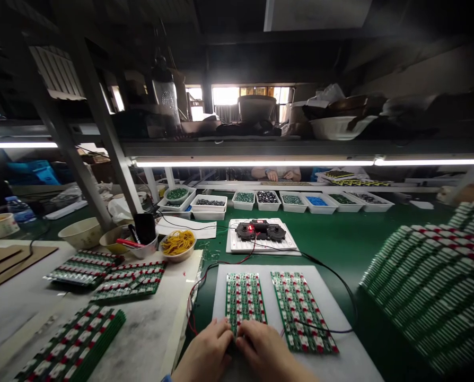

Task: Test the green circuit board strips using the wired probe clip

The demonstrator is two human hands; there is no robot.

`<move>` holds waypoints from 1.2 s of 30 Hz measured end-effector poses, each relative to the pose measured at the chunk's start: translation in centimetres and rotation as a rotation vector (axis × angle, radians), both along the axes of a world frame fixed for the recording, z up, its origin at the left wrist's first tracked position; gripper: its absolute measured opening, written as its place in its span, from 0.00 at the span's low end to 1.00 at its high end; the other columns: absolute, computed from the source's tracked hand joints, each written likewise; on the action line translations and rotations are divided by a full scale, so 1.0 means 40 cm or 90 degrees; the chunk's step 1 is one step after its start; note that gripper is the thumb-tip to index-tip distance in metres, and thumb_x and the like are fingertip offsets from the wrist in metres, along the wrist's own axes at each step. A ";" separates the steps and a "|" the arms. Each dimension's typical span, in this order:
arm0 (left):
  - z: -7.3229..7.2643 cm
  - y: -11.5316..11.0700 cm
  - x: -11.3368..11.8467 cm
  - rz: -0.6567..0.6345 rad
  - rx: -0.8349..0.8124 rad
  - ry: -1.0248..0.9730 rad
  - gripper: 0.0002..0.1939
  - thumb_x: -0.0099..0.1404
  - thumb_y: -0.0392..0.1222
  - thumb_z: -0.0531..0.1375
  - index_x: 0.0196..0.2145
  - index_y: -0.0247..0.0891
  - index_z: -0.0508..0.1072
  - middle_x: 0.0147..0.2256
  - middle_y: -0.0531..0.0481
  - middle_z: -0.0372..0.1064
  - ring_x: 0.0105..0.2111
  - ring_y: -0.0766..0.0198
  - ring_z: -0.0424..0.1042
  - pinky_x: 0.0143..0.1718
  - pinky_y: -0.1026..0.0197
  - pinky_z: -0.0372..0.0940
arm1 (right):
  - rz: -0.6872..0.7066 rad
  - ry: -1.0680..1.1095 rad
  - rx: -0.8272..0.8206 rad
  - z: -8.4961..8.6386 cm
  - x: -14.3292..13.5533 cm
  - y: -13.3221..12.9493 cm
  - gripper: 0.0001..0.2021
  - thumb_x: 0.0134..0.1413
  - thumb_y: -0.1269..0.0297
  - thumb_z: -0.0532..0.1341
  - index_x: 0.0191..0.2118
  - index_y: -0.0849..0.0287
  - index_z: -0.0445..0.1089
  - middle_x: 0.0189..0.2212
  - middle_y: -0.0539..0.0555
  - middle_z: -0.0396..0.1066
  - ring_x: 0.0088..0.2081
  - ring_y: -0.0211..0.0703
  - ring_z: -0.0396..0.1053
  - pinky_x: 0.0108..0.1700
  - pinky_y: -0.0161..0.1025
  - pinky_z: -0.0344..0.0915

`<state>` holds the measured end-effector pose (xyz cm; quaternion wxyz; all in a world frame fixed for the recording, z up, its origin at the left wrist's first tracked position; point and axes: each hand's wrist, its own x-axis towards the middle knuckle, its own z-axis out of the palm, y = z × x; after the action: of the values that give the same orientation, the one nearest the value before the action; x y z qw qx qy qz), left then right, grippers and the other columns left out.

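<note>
Two hands are set on the near end of a circuit board panel at a green workbench.

The green bench (pixel 332 239) is covered at the right by a large fanned stack of boards (pixel 431 286). A white mat (pixel 340 339) carries two panels; the left panel (pixel 244 297) is pinched at its near edge by the left hand (pixel 207 353) and right hand (pixel 263 350), fingers curled onto it. The right panel (pixel 300 307) is crossed by a black wire (pixel 340 286).

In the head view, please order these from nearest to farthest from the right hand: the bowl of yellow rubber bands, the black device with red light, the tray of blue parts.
From the right hand:
1. Bowl of yellow rubber bands, left.
2. Black device with red light, ahead.
3. Tray of blue parts, far back.
The first two are close.
</note>
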<state>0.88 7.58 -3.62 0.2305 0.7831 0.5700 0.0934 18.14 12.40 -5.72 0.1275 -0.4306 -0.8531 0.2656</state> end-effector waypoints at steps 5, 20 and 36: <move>0.008 0.000 0.004 0.004 -0.012 0.003 0.25 0.52 0.22 0.53 0.47 0.33 0.71 0.53 0.42 0.66 0.57 0.54 0.61 0.62 0.55 0.52 | 0.002 0.009 -0.003 0.004 0.001 -0.005 0.05 0.59 0.68 0.57 0.34 0.57 0.70 0.34 0.50 0.75 0.35 0.41 0.71 0.34 0.31 0.56; 0.004 -0.002 0.026 0.007 0.068 0.088 0.15 0.59 0.26 0.54 0.41 0.35 0.72 0.44 0.46 0.71 0.48 0.56 0.68 0.62 0.49 0.51 | -0.034 0.001 -0.035 0.007 -0.003 -0.003 0.05 0.57 0.70 0.60 0.33 0.57 0.73 0.33 0.51 0.76 0.35 0.42 0.71 0.35 0.31 0.58; 0.017 0.032 -0.026 0.109 0.131 -0.122 0.14 0.58 0.31 0.62 0.43 0.41 0.76 0.38 0.49 0.71 0.42 0.56 0.66 0.46 0.56 0.63 | -0.046 0.187 -0.071 0.031 -0.004 0.043 0.07 0.57 0.71 0.59 0.29 0.59 0.73 0.26 0.49 0.72 0.31 0.39 0.68 0.33 0.30 0.57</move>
<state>-0.18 8.85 -2.95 0.1938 0.7386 0.5974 0.2450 17.99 14.12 -4.50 0.2357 -0.4239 -0.7932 0.3681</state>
